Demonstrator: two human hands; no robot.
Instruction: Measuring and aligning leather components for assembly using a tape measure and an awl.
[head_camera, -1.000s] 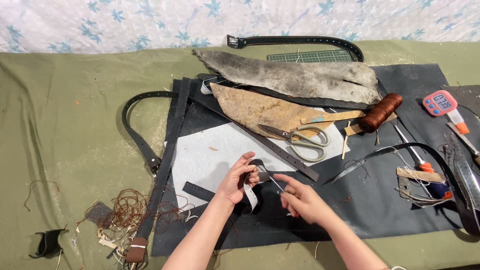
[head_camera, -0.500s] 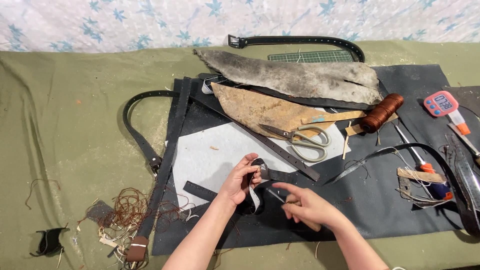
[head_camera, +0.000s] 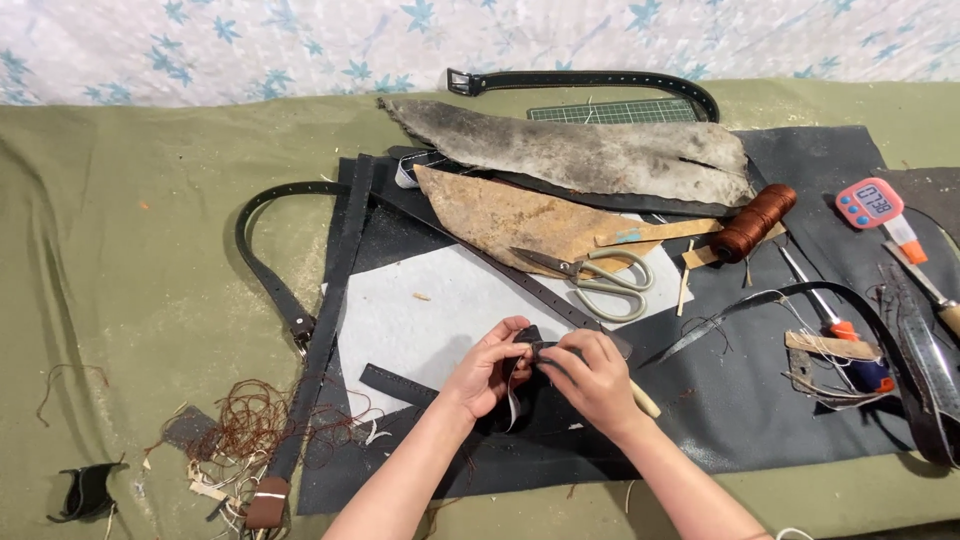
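Both hands meet over the front middle of the work mat. My left hand (head_camera: 488, 368) pinches a small looped piece of dark leather strap (head_camera: 528, 336), and a pale strip hangs below it. My right hand (head_camera: 590, 378) closes on the same strap piece from the right and also grips a tool with a pale wooden handle (head_camera: 645, 401) that sticks out behind the palm. The tool's tip is hidden by my fingers. A short dark strap piece (head_camera: 398, 384) lies flat just left of my left wrist.
Scissors (head_camera: 592, 274), brown and grey leather hides (head_camera: 520, 215), a spool of brown thread (head_camera: 752, 222), a long punched belt (head_camera: 262, 268), a pink timer (head_camera: 870, 203), hand tools at right (head_camera: 835, 325), tangled thread scraps at front left (head_camera: 250, 425), green cutting mat (head_camera: 610, 110) at back.
My right hand moved left from beside the strap and closed onto it next to my left hand. The strap piece stayed in the left hand.
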